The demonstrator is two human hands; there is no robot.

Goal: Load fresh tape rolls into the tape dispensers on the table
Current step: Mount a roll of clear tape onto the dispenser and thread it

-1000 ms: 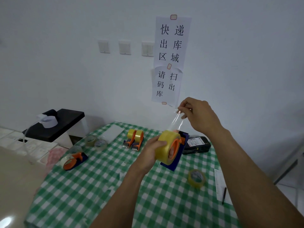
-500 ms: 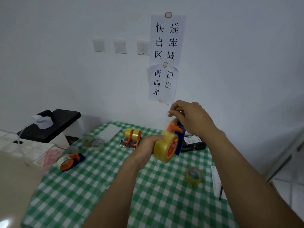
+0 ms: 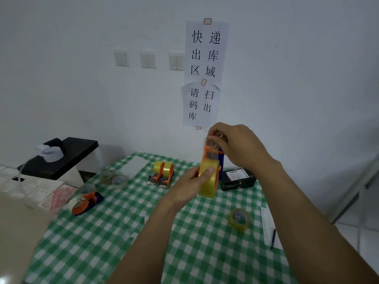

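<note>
Roll (image 3: 209, 185) on dispenser (image 3: 221, 160), held upright above table (image 3: 114, 232). Left hand (image 3: 190, 187) curled round roll from below-left, thumb on rim. Right hand (image 3: 235, 146) just above, fingertips pinching tape end (image 3: 212, 142) at dispenser's top. Below-right of left hand, on table: spare roll (image 3: 239, 219). Left of left hand: two loaded dispensers (image 3: 163, 174).

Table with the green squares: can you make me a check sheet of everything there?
Surface: green-checked tablecloth.
Job's things: held dispenser with a yellow roll; two loaded dispensers side by side; fourth dispenser near the left edge; loose roll front right; two more rolls back left.
Clutter: black device, pen on a paper slip.
Hands: left hand grips the yellow roll; right hand pinches the tape end above it.
Cables: nothing seen.
Surroundings: white wall, paper signs, three switches, black stand.
</note>
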